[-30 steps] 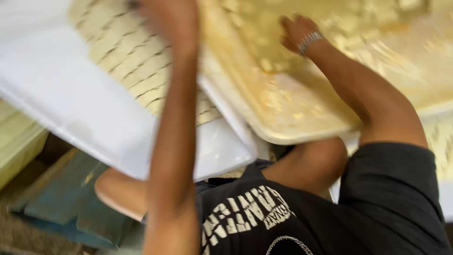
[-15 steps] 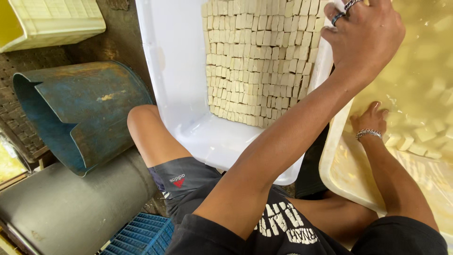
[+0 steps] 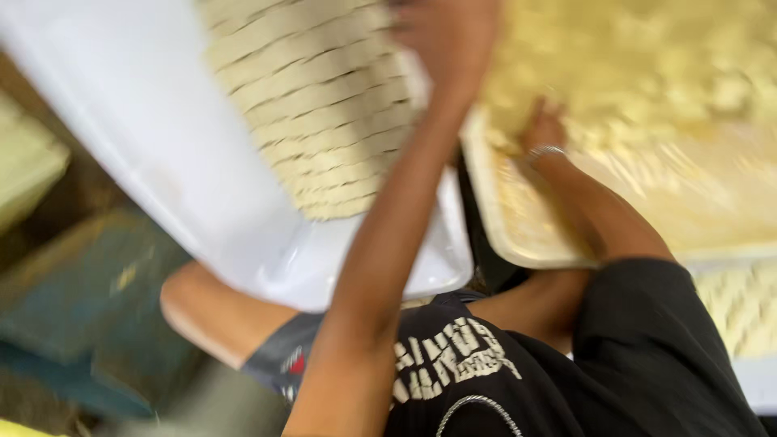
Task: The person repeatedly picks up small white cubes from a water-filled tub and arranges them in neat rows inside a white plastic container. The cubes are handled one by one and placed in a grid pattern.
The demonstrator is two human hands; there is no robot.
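White tray (image 3: 162,146) of pale cut blocks (image 3: 324,105): left hand (image 3: 449,32), moved up since before, rests at their far edge, grip unclear. Right hand (image 3: 544,133) stays open-fingered in the yellow tray (image 3: 518,235).

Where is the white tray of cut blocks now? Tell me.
In the head view, the white tray fills the upper left, just above the person's bare knee, with the yellowish tub close on its right.

No packages, labels, signs or screens in view. Only printed matter: pale lettering and a small red mark on the person's black shirt (image 3: 453,364), lower centre of frame, motion-blurred. Containers visible carry no markings that can be made out.
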